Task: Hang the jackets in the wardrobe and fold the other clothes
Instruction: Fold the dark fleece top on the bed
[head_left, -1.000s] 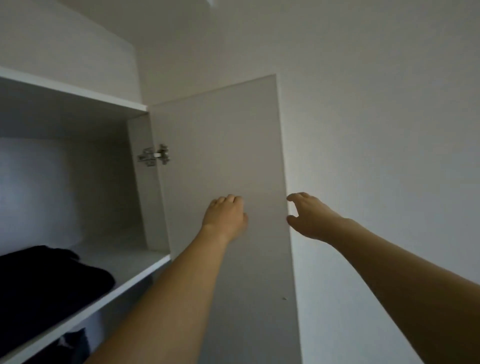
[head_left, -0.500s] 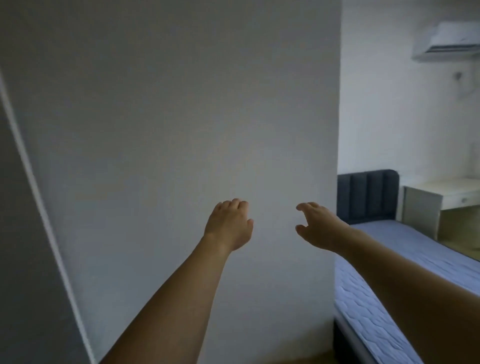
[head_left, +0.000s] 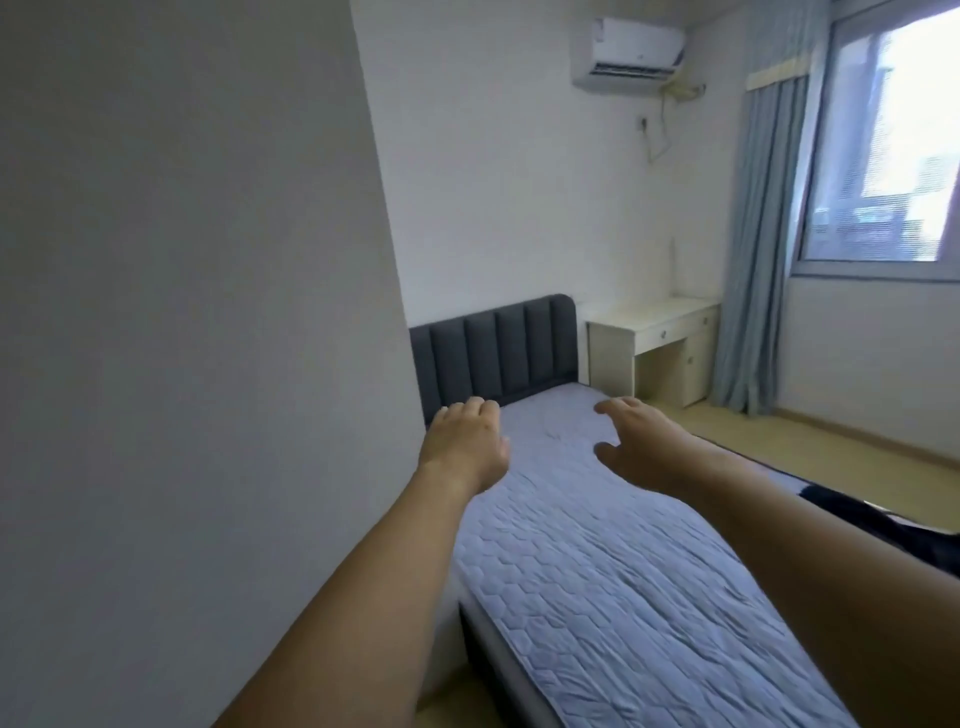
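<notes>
- With both hands empty, left hand (head_left: 464, 448) fingers loosely curled, right hand (head_left: 641, 448) fingers spread wide, over bed (head_left: 597, 571).
- Dark garment (head_left: 883, 525) at bed's right edge.
- Reach right, grip it by collar.

Quilted cloth on the mattress (head_left: 623, 597), pale lilac, matt, stitched in a honeycomb pattern, slightly rumpled. Padded fabric on the headboard (head_left: 493, 353), dark grey, matt, in upright channels. Smooth painted finish on the wall panel (head_left: 182, 312), flat grey. Glossy white plastic on the air conditioner (head_left: 628, 52). Thin blue cloth in the curtain (head_left: 753, 260). Cream laminate on the counter (head_left: 654, 338). Pale wood-look flooring (head_left: 831, 457).
</notes>
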